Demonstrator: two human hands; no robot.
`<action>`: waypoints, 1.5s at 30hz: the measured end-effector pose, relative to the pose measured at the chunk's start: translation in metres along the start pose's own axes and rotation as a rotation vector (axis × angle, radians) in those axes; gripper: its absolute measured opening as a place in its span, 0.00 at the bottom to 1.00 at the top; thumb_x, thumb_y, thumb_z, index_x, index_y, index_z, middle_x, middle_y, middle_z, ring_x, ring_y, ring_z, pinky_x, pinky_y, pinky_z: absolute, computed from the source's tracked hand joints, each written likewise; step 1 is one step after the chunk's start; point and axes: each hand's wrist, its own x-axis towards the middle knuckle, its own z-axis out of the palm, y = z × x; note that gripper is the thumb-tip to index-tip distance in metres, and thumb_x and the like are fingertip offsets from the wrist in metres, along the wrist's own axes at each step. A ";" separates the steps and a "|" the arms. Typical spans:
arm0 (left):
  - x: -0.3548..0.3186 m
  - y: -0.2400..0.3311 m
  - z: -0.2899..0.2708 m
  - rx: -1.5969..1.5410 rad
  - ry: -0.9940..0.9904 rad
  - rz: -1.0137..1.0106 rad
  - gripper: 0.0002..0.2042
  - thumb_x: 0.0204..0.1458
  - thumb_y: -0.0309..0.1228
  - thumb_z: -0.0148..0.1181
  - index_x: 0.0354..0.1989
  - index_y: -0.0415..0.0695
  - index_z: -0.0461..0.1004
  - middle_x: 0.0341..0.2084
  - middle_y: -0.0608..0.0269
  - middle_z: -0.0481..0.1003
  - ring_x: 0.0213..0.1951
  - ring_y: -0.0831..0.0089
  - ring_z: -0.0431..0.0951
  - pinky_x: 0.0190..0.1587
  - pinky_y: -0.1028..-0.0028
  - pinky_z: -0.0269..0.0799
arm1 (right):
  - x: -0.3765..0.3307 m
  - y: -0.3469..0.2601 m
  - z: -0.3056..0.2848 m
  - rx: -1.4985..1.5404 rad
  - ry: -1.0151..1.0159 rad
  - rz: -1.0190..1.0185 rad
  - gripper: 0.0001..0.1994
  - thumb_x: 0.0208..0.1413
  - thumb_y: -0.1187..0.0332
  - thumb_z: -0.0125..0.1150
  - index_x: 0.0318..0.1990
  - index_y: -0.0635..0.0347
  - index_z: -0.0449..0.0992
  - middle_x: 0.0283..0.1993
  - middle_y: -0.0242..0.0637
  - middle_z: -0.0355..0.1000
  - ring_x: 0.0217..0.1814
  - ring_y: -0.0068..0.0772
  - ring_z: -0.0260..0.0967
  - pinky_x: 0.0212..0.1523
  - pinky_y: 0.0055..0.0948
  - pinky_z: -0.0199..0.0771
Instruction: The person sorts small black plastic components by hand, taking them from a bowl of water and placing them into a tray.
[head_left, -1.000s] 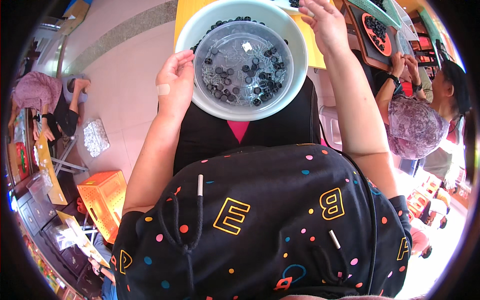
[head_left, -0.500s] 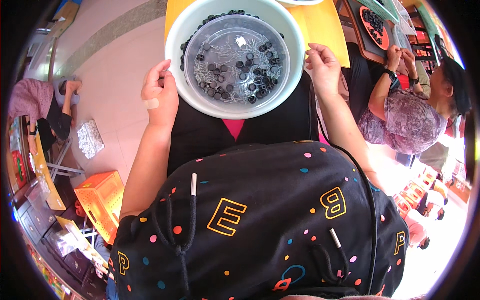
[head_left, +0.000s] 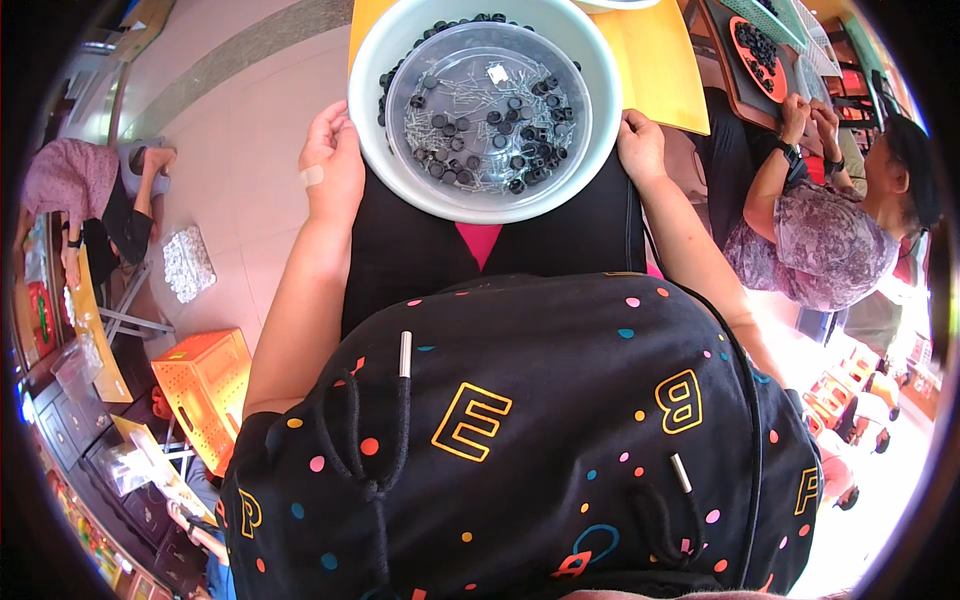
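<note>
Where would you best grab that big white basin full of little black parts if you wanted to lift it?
Take the white basin by its rolled rim, one hand on each opposite side, as the left hand and right hand sit now. It is wide, round and has no handles, and it carries a clear dish of loose black parts, so a level two-sided grip probably keeps it from tipping.

White basin (head_left: 372,75) level on lap, maybe screws inside.

Left hand (head_left: 334,172), right hand (head_left: 641,147) outstretched, fingers curled
</note>
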 end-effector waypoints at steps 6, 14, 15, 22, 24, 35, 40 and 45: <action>0.000 0.004 -0.003 0.008 -0.024 -0.044 0.15 0.57 0.25 0.49 0.53 0.36 0.66 0.37 0.59 0.75 0.39 0.76 0.74 0.44 0.77 0.69 | -0.006 -0.003 0.000 -0.061 0.029 -0.005 0.13 0.52 0.64 0.53 0.39 0.61 0.79 0.39 0.50 0.75 0.46 0.46 0.73 0.50 0.36 0.69; 0.003 0.004 0.000 0.007 -0.023 -0.030 0.15 0.56 0.26 0.49 0.52 0.36 0.68 0.35 0.58 0.76 0.36 0.75 0.75 0.42 0.76 0.70 | -0.020 -0.015 -0.006 -0.136 0.102 -0.067 0.13 0.53 0.66 0.49 0.39 0.62 0.79 0.41 0.51 0.75 0.47 0.49 0.72 0.51 0.37 0.68; 0.004 0.002 0.000 0.019 -0.025 -0.017 0.15 0.55 0.26 0.50 0.51 0.36 0.69 0.35 0.59 0.76 0.36 0.75 0.75 0.41 0.76 0.70 | -0.021 -0.013 -0.006 -0.139 0.104 -0.074 0.13 0.53 0.66 0.49 0.39 0.62 0.79 0.41 0.51 0.75 0.47 0.49 0.72 0.51 0.37 0.68; 0.004 -0.002 0.003 0.133 -0.011 0.036 0.15 0.53 0.28 0.52 0.49 0.39 0.71 0.32 0.60 0.77 0.32 0.73 0.77 0.39 0.74 0.72 | -0.030 -0.006 -0.011 -0.223 0.093 -0.129 0.14 0.53 0.67 0.49 0.42 0.62 0.77 0.42 0.51 0.74 0.48 0.49 0.71 0.52 0.39 0.68; 0.006 -0.003 0.002 0.146 -0.003 0.048 0.15 0.52 0.29 0.52 0.49 0.40 0.71 0.32 0.59 0.78 0.32 0.71 0.77 0.39 0.72 0.72 | -0.030 -0.007 -0.011 -0.219 0.091 -0.132 0.14 0.53 0.66 0.49 0.42 0.62 0.77 0.43 0.51 0.74 0.48 0.49 0.71 0.52 0.40 0.68; -0.012 -0.006 -0.011 0.119 -0.151 -0.091 0.21 0.52 0.30 0.51 0.55 0.35 0.66 0.40 0.56 0.77 0.40 0.71 0.76 0.45 0.74 0.70 | -0.051 -0.036 -0.008 0.261 0.024 -0.169 0.19 0.60 0.61 0.47 0.51 0.66 0.72 0.49 0.51 0.72 0.54 0.45 0.68 0.56 0.33 0.62; -0.020 0.008 -0.015 -0.151 -0.206 -0.249 0.23 0.54 0.28 0.51 0.58 0.33 0.61 0.42 0.59 0.74 0.38 0.75 0.74 0.42 0.76 0.71 | -0.062 -0.053 -0.008 0.527 -0.101 0.049 0.12 0.57 0.67 0.55 0.44 0.65 0.74 0.32 0.34 0.73 0.31 0.22 0.67 0.34 0.23 0.68; -0.037 0.019 -0.021 -0.276 -0.386 -0.370 0.09 0.56 0.28 0.51 0.40 0.37 0.73 0.30 0.64 0.77 0.29 0.83 0.74 0.32 0.84 0.72 | -0.085 -0.063 -0.006 0.692 -0.176 0.165 0.04 0.58 0.72 0.53 0.35 0.62 0.69 0.23 0.30 0.68 0.20 0.20 0.62 0.20 0.21 0.62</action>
